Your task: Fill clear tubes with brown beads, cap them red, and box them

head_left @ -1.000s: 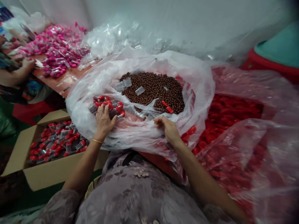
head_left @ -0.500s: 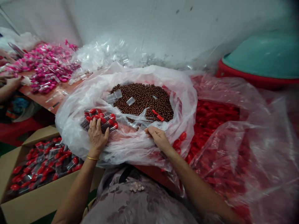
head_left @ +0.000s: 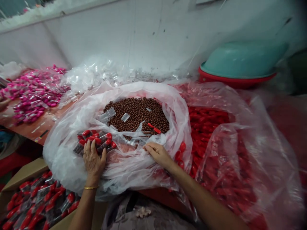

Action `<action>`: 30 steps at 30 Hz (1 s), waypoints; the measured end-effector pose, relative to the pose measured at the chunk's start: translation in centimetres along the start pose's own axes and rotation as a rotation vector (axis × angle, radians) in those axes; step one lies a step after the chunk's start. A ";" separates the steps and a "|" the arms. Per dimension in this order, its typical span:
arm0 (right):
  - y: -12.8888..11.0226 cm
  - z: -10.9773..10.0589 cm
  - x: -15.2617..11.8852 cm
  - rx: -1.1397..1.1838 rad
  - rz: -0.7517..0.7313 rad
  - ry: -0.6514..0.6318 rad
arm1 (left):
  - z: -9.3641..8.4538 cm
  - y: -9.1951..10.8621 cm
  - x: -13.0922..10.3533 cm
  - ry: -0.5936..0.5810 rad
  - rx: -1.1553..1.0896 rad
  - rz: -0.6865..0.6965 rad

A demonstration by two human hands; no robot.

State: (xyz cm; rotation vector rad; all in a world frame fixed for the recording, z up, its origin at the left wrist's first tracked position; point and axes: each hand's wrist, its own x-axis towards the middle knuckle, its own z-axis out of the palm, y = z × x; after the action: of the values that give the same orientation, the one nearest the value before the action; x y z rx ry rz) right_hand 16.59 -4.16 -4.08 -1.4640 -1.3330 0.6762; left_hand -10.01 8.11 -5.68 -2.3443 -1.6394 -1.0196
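Note:
My left hand (head_left: 94, 159), with a gold bangle at the wrist, lies with its fingers stretched out over a small heap of red-capped clear containers (head_left: 107, 136). Dark brown contents show through their walls. The heap sits on the near-left part of a translucent plastic bag (head_left: 64, 156). At the bag's near side my right hand (head_left: 157, 154) has its thumb and fingers pinched together on the plastic film. Inside the opened bag, beyond both hands, is a mass of small round brown balls (head_left: 141, 110). A clear empty container (head_left: 125, 117) and a red piece (head_left: 154, 128) lie on the balls.
A cardboard box (head_left: 26, 174) of filled red-capped containers stands lower left. Pink-capped pieces (head_left: 35, 99) are heaped on the table at left. Red parts (head_left: 208, 123) fill a plastic bag at right. Behind it, a teal basin (head_left: 242, 59) sits on a red one (head_left: 236, 82).
My view has tilted up and turned right, so the scene sits lower and further left. Both hands keep nearly the same places on the bag and containers.

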 end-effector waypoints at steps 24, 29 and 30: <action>-0.3 0.1 -0.1 -0.021 -0.001 -0.050 | 0.0 -0.2 0.1 0.050 -0.024 0.036; -0.3 0.1 0.0 -0.037 -0.019 -0.042 | 0.4 -0.5 0.0 0.074 -0.037 0.044; -0.3 0.1 0.0 -0.038 -0.017 -0.044 | 0.4 -0.5 0.0 0.077 -0.037 0.046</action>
State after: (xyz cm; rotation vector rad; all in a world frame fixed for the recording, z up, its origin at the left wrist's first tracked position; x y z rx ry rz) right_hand 16.40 -4.14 -3.87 -1.4740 -1.3968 0.6791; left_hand -10.29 8.53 -6.14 -2.3234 -1.5456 -1.1260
